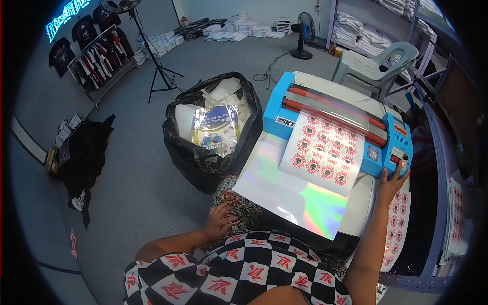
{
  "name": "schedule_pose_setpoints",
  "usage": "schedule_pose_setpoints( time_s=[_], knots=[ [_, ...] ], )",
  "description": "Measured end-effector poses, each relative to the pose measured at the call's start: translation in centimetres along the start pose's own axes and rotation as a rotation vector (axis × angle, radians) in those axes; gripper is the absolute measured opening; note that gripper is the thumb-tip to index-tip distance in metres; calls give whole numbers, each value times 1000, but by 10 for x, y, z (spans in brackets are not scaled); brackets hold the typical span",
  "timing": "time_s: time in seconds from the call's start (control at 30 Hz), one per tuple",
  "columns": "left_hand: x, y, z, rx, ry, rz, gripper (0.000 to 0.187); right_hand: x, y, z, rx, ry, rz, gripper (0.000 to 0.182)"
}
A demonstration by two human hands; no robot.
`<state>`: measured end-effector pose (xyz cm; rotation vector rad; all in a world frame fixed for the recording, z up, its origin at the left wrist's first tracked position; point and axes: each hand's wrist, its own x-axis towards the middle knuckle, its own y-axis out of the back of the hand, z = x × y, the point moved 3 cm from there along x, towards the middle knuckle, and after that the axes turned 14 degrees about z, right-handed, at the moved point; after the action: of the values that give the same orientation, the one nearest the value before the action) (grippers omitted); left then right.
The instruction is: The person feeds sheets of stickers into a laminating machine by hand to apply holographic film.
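A blue roll laminator (277, 114) with red rollers stands on a white table. From its rollers hangs a sheet of printed stickers (325, 145), red and black round designs in rows. Under that sheet lies a shiny holographic film (305, 203), its lower edge over the table's near side. My right hand (391, 185) is at the laminator's right end, fingers spread, a fingertip at the control panel (398, 156) beside a knob. On my patterned trouser leg rests my left hand (219, 222), fingers stretched out, holding nothing.
A black bin bag (185, 162) with white scraps and a laminating film packet (216, 127) stands left of the table. Another printed sheet (396, 231) lies at the right. Behind are a plastic chair (376, 63), a fan (305, 35), a tripod (160, 68) and a clothes rack (104, 63).
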<state>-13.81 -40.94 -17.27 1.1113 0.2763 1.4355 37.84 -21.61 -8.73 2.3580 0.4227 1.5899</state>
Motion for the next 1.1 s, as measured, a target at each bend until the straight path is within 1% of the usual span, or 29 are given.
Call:
schedule_pose_setpoints(
  time_s=[0.33, 0.4, 0.47, 0.6, 0.67, 0.77, 0.97, 1.1],
  knots=[
    [1, -1, 0, -4, 0, 42, 32, 0, 1, -2, 19, -21, -2, 61],
    [0, -5, -2, -17, -7, 73, 31, 2, 5, -8, 20, -70, -54, 63],
    [2, -6, -1, -10, -23, 56, 32, 2, 7, -9, 16, -51, -31, 65],
    [2, -6, 0, 0, -38, 64, 33, 3, 9, -12, -36, -21, -9, 63],
    [1, -6, -3, -5, -38, 62, 32, 2, 9, -12, -61, -44, -34, 63],
    [-1, -7, -7, -1, -48, 49, 31, 1, 7, -9, -60, -18, -4, 63],
    [-2, -8, -9, -17, -42, 34, 32, 2, 8, -11, -71, -64, -37, 63],
    [-2, -7, -9, 3, -45, 38, 32, 1, 6, -8, -64, -29, -1, 62]
  ],
)
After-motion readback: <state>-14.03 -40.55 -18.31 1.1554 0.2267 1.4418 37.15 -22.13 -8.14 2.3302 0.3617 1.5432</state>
